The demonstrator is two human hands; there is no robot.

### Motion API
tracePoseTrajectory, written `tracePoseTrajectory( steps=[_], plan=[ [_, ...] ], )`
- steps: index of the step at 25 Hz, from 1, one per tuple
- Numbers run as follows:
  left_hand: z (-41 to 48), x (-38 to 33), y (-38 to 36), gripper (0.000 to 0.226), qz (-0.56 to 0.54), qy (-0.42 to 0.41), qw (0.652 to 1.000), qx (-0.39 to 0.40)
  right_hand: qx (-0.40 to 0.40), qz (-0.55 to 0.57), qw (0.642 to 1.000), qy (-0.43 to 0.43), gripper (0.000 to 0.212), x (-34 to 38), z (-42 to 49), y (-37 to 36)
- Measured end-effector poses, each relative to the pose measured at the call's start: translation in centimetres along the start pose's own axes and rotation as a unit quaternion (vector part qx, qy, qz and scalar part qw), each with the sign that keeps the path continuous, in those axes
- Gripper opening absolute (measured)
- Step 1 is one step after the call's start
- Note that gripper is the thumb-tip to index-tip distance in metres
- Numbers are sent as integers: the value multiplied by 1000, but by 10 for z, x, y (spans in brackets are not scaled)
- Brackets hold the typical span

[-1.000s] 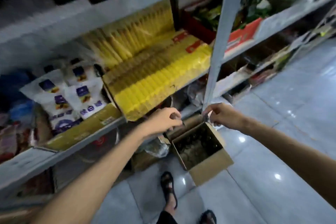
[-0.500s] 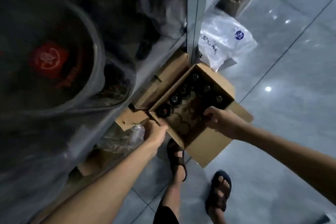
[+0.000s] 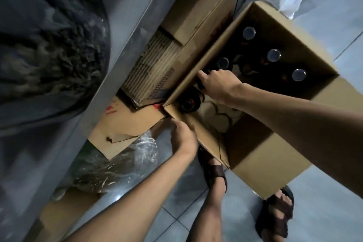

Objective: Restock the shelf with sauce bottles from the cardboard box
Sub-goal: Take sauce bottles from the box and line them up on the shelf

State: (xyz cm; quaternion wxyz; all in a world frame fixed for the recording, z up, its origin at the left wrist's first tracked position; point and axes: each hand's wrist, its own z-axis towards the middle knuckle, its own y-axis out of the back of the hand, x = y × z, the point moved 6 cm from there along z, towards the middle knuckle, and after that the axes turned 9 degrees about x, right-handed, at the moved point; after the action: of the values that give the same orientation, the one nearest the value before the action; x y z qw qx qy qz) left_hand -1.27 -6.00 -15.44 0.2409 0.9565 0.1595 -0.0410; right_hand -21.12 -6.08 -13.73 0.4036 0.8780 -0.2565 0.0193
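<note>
1. The right hand (image 3: 218, 84), fingers curled, grips a dark glass sauce bottle (image 3: 200, 86) inside the open brown cardboard box (image 3: 265, 163) on the floor.
2. The left hand (image 3: 183, 137), fingers bent, clutches the box's near corner.
3. Other capped bottles (image 3: 273, 55) stand upright inside.

We see bare floor in the near half of the cardboard box (image 3: 261, 163), open from above. Capped sauce bottles (image 3: 273, 55) crowd its far half and left wall. The metal shelf edge (image 3: 125, 49) stands close on the left.
</note>
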Motion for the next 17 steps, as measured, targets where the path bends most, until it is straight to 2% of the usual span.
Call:
tracePoseTrajectory(
  steps=[2, 4, 8, 12, 14, 17],
  plan=[
    [-1, -1, 0, 75, 29, -2, 999, 22, -26, -32, 999, 18, 30, 1, -8, 0],
    [-3, 2, 5, 76, 29, -13, 999, 30, -36, -45, 998, 34, 29, -1, -29, -4],
    [-26, 3, 19, 74, 0, -46, 999, 27, -66, 21, 997, 35, 17, -16, -94, -1],
    [-84, -2, 25, 78, 6, -98, 995, 12, -72, 124, 989, -37, 29, -47, -165, 31],
    [-126, -15, 22, 89, -23, -142, 988, 54, -71, 189, 977, -70, 30, -59, -204, 56],
    [-202, -51, 18, 111, -31, -231, 964, 130, -98, 249, 962, -57, 27, -55, -268, 120]
  ],
)
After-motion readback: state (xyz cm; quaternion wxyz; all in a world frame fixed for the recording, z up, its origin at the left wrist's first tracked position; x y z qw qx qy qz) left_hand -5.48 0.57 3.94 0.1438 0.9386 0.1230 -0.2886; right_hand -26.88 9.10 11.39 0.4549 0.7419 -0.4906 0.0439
